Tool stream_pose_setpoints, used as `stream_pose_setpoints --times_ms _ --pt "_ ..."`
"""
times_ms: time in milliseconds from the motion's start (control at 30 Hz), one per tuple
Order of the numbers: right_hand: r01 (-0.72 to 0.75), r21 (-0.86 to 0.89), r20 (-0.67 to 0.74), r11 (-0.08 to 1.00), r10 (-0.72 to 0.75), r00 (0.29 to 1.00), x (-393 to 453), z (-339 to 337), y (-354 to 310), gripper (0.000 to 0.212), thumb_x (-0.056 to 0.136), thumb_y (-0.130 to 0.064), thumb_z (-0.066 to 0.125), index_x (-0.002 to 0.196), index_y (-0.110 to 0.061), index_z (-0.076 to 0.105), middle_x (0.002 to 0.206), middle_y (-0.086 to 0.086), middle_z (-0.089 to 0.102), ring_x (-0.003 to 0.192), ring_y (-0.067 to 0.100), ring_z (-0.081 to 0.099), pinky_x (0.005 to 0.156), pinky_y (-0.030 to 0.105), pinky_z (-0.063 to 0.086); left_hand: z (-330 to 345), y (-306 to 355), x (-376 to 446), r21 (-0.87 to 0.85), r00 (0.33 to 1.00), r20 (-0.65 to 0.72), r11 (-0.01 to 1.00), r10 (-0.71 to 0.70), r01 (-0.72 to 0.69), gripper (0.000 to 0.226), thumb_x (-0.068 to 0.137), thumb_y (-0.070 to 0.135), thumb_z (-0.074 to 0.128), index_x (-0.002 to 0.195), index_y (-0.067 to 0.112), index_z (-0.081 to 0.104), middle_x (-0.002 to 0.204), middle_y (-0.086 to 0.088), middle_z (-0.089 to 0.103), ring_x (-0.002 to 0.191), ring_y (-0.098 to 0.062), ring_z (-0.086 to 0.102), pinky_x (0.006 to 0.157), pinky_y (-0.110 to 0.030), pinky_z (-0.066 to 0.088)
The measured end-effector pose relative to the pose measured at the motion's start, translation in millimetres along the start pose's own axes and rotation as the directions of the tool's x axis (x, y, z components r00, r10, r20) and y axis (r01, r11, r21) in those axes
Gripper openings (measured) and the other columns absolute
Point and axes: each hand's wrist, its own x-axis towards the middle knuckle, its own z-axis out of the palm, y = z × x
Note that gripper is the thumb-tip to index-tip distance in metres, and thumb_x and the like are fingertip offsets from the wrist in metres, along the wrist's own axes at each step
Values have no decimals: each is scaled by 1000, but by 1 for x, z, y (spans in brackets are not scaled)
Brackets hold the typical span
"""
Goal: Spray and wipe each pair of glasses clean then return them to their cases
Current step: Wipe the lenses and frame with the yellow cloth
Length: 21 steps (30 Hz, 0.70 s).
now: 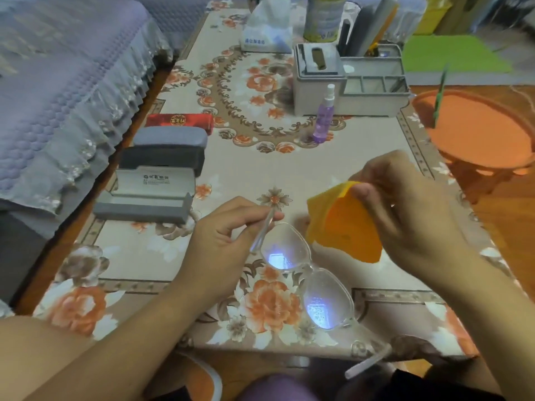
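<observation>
Left hand: your left hand is pinching one temple arm of the clear-framed glasses, fingers curled in around it, thumb side up.
Glasses: held up over the near end of the floral tablecloth, lenses facing you with a bluish glare, the other arm sticking out toward your lap.
Right hand: your right hand has the orange cloth gripped between thumb and curled fingers; the cloth hangs just beside the upper lens, can't tell if it's actually touching.
Cases: open grey case sits empty on your left, lid up; behind it a row of a black case, a closed grey case and a red case.
Spray: purple spray bottle stands upright mid-table, just in front of the grey organiser.
Off to the side: orange stool on your right.
</observation>
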Motion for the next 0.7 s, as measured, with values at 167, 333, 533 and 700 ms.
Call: stream_pose_setpoints --times_ms 167,333,533,700 --pt "-303 464 407 833 104 908 -6 26 -31 11 99 -30 59 92 -23 59 95 2 69 84 20 64 74 37 53 1 0 -3 0 1000 -13 1000 -23 23 26 92 5 67 98 29 75 95 2 72 97 -13 68 83 -16 49" --pt "-623 699 565 351 264 782 -10 29 -37 39 101 -24 47 102 9 67 111 13 74 107 25 70 91 39 58 -4 -1 -2 -1 1000 -16 1000 23 -23 13 93 24 69 100 34 73 97 3 72 98 -16 67 86 -21 51" --pt "-764 514 677 390 364 640 -4 36 -31 10 81 -3 79 89 -6 72 86 27 66 77 33 63 74 44 51 2 4 -1 33 993 46 993 110 -111 23 92 3 67 102 22 76 97 -2 70 98 -20 67 85 -25 52" --pt "-744 410 740 528 283 609 -3 33 -39 13 83 -10 78 96 -8 76 94 23 73 83 36 69 85 55 55 5 1 0 123 979 85 973 185 -194 18 91 8 67 103 17 77 94 2 64 95 -20 63 81 -25 50"
